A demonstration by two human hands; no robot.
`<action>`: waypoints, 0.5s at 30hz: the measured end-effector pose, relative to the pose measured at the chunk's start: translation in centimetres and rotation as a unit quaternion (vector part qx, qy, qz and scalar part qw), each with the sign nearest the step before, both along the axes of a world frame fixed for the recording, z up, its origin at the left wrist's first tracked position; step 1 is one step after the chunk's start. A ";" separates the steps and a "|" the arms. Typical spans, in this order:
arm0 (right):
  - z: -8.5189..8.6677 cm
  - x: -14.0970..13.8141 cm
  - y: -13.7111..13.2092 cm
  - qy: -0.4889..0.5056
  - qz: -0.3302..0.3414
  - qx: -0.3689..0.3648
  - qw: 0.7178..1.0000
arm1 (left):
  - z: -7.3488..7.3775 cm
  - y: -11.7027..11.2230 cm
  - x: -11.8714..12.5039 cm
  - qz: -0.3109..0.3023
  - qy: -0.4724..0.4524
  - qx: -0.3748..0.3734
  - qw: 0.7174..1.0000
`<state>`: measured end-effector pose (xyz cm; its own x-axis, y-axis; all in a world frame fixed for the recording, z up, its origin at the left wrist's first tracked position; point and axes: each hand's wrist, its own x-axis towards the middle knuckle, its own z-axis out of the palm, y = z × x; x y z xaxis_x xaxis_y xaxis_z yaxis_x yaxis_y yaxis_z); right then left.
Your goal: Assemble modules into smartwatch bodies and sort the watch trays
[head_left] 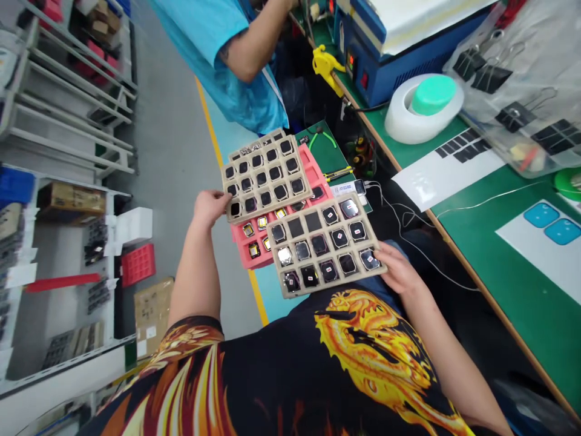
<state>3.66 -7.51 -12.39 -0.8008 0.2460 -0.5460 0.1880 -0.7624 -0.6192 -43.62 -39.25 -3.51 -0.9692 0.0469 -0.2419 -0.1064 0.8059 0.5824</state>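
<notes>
My left hand (209, 208) grips the near left corner of a beige tray (265, 175) whose pockets hold several small dark square screens. My right hand (396, 268) holds the right edge of a second beige tray (325, 244), also filled with small square parts, some shiny. Both trays rest over a pink tray (254, 239) that holds a few gold-rimmed parts and lies on my lap. The fingers of both hands are closed on the tray edges.
A green workbench (499, 254) runs along the right with a blue machine (399, 48), a white and green dispenser (424, 106), binder clips (488, 69) in a plastic bag and white sheets. A person in a blue shirt (227, 54) stands ahead. Shelving (59, 181) lines the left.
</notes>
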 end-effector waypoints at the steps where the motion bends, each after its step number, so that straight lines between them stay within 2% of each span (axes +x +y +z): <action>1: 0.1 0.0 0.0 -0.001 0.002 0.002 1.000 | -0.5 -0.3 0.1 0.013 -0.016 0.030 0.999; 4: 0.3 -0.1 0.0 -0.006 0.007 0.011 1.000 | -1.7 -0.4 0.1 0.029 -0.021 0.065 0.997; 8: 0.4 -0.1 0.0 -0.007 0.005 0.020 1.000 | -2.4 -0.5 -0.6 0.059 -0.043 0.108 0.991; 13: 0.3 -0.1 0.1 -0.003 0.005 0.032 0.999 | -2.0 -0.5 -1.5 0.096 -0.055 0.165 0.980; 15: 0.3 -0.1 0.2 -0.004 0.006 0.034 0.999 | -1.3 -0.2 -1.6 0.101 -0.075 0.221 0.967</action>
<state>3.57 -7.32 -12.10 -0.7992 0.2727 -0.5356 0.2030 -0.7162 -0.6677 -45.24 -39.40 -4.84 -0.9253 -0.0088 -0.3792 -0.3447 0.4364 0.8311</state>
